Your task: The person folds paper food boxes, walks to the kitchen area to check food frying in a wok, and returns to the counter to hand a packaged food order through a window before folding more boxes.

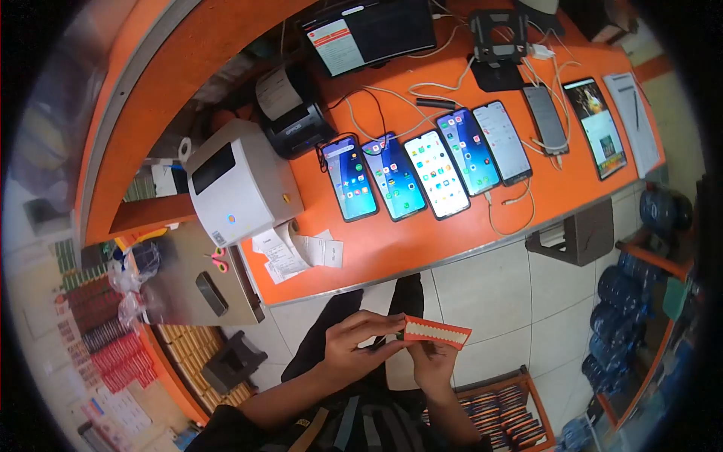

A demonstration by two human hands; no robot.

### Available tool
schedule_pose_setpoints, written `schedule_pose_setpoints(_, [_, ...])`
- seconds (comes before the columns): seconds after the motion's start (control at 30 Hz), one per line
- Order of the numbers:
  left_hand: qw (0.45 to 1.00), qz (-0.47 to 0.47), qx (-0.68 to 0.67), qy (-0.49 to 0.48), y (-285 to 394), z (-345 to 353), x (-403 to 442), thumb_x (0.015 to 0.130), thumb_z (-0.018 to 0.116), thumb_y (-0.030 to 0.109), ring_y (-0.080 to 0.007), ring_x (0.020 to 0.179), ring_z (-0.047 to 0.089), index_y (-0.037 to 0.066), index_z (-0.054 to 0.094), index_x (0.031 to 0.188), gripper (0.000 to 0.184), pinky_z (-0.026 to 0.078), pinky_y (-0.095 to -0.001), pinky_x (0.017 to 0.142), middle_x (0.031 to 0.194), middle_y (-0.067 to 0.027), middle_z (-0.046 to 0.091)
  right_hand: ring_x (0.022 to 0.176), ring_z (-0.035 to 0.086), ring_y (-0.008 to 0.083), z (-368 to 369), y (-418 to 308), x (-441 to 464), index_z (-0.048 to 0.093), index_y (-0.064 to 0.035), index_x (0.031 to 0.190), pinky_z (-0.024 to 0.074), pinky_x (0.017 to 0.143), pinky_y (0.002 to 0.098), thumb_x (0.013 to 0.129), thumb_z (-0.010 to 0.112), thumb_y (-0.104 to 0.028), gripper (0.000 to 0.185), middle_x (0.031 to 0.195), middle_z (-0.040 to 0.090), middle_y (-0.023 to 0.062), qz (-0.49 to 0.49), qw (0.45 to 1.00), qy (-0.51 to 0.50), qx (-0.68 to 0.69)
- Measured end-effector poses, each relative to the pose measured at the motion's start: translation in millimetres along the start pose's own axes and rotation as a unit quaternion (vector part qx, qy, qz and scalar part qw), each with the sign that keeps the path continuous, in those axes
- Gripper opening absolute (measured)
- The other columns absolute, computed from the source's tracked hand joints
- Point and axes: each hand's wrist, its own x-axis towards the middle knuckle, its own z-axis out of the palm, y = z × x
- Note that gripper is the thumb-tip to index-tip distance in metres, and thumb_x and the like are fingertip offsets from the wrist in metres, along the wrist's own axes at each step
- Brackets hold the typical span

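In front of my body, below the counter edge, both hands hold a small orange-red box (463, 337) with a jagged-edged, cream-coloured row along its upward side. I cannot make out its kind. My left hand (354, 346) pinches the box's left end between thumb and fingers. From beneath, my right hand (433, 369) grips it; some of its fingers are hidden by the box. Something small and dark shows near the left thumb, too little of it to name.
On the orange counter (376, 252) lie several lit phones (437, 177), a tablet (595, 128), cables, receipts (324, 251) and a clipboard (633, 124). A white printer (241, 184), black receipt printer (290, 113) and monitor (369, 38) stand there. Wrapped bottles (614, 324) are right.
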Motion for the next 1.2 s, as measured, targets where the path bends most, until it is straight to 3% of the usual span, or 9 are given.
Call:
schedule_pose_setpoints(0.17, [0.998, -0.013, 0.036, 0.049, 15, 10, 9, 0.067, 0.082, 0.0, -0.0206, 0.088, 0.07, 0.0, 0.071, 0.099, 0.034, 0.057, -0.0273, 0.074, 0.096, -0.0117, 0.07, 0.089, 0.064, 0.0152, -1, -25, 20, 0.061, 0.0031, 0.108, 0.0497, 0.077, 0.0257, 0.089, 0.058, 0.003, 0.019, 0.094, 0.067, 0.0095, -0.019, 0.993, -0.043, -0.104])
schedule_pose_setpoints(0.23, [0.997, -0.015, 0.045, 0.057, 18, 13, 8, 0.067, 0.082, 0.0, -0.0211, 0.087, 0.07, -0.001, 0.07, 0.098, 0.033, 0.057, -0.028, 0.073, 0.096, -0.0124, 0.069, 0.082, 0.065, 0.0158, 5, -36, 25, 0.059, 0.0032, 0.105, 0.0498, 0.07, 0.0265, 0.091, 0.056, 0.0, 0.015, 0.09, 0.066, 0.0116, -0.126, 0.957, -0.059, -0.255])
schedule_pose_setpoints(0.63, [0.978, 0.021, 0.102, 0.183, 13, -13, -35, 0.074, 0.077, -0.004, -0.0293, 0.093, 0.069, -0.002, 0.059, 0.092, 0.025, 0.054, -0.0346, 0.08, 0.09, -0.0175, 0.068, 0.082, 0.059, 0.0078, 59, -13, 7, 0.053, 0.0037, 0.108, 0.046, 0.067, 0.021, 0.095, 0.051, -0.001, 0.014, 0.093, 0.063, 0.0082, -0.071, 0.986, -0.086, -0.123])
schedule_pose_setpoints(0.87, [0.987, 0.009, 0.058, 0.147, 13, -54, -87, 0.075, 0.075, -0.005, -0.025, 0.097, 0.065, 0.001, 0.06, 0.104, 0.033, 0.052, -0.0317, 0.082, 0.104, -0.0139, 0.067, 0.081, 0.068, 0.0181, 87, -21, -43, 0.062, 0.0039, 0.104, 0.052, 0.076, 0.0283, 0.086, 0.063, 0.0, 0.018, 0.089, 0.068, 0.0144, -0.081, 0.97, -0.118, -0.197])
schedule_pose_setpoints(0.93, [0.951, -0.08, -0.16, 0.252, 14, -74, -110, 0.076, 0.073, -0.006, -0.0203, 0.102, 0.062, 0.002, 0.049, 0.126, 0.056, 0.049, -0.0318, 0.084, 0.111, -0.0117, 0.065, 0.085, 0.068, 0.025, 97, -41, -81, 0.06, 0.0037, 0.112, 0.0518, 0.078, 0.0305, 0.085, 0.065, -0.001, 0.029, 0.097, 0.068, 0.0169, -0.26, 0.899, -0.125, -0.329])
schedule_pose_setpoints(1.0, [0.947, -0.087, -0.228, 0.207, 11, -116, -139, 0.077, 0.071, -0.008, -0.0168, 0.102, 0.062, 0.003, 0.035, 0.139, 0.073, 0.051, -0.031, 0.084, 0.114, -0.0113, 0.064, 0.091, 0.066, 0.0315, 94, -40, -103, 0.059, 0.0021, 0.121, 0.0511, 0.083, 0.0328, 0.083, 0.068, -0.004, 0.039, 0.104, 0.067, 0.0195, -0.451, 0.804, -0.042, -0.385])
schedule_pose_setpoints(1.1, [0.92, -0.093, -0.349, 0.149, 13, -168, -203, 0.079, 0.07, -0.008, -0.0157, 0.1, 0.062, 0.002, 0.039, 0.138, 0.067, 0.052, -0.0293, 0.084, 0.114, -0.0132, 0.064, 0.096, 0.065, 0.0267, 136, -17, -112, 0.058, 0.0017, 0.122, 0.0501, 0.086, 0.0348, 0.087, 0.065, -0.006, 0.037, 0.108, 0.067, 0.0166, -0.392, 0.833, -0.071, -0.384])
schedule_pose_setpoints(1.17, [0.921, -0.089, -0.355, 0.131, -6, -195, -254, 0.079, 0.07, -0.008, -0.0149, 0.099, 0.063, 0.001, 0.042, 0.136, 0.064, 0.052, -0.0284, 0.084, 0.113, -0.013, 0.064, 0.092, 0.064, 0.0163, 162, 27, -128, 0.059, 0.0018, 0.119, 0.0506, 0.083, 0.0302, 0.092, 0.062, -0.009, 0.03, 0.105, 0.068, 0.0107, -0.072, 0.928, -0.352, -0.102])
schedule_pose_setpoints(1.2, [0.92, -0.097, -0.363, 0.112, -15, -207, -279, 0.079, 0.07, -0.009, -0.014, 0.097, 0.063, 0.0, 0.045, 0.134, 0.061, 0.052, -0.0275, 0.084, 0.112, -0.0128, 0.065, 0.092, 0.064, 0.0163, 178, 49, -141, 0.059, 0.0018, 0.119, 0.0506, 0.083, 0.0302, 0.092, 0.062, -0.009, 0.03, 0.105, 0.068, 0.0107, -0.074, 0.921, -0.366, -0.109])
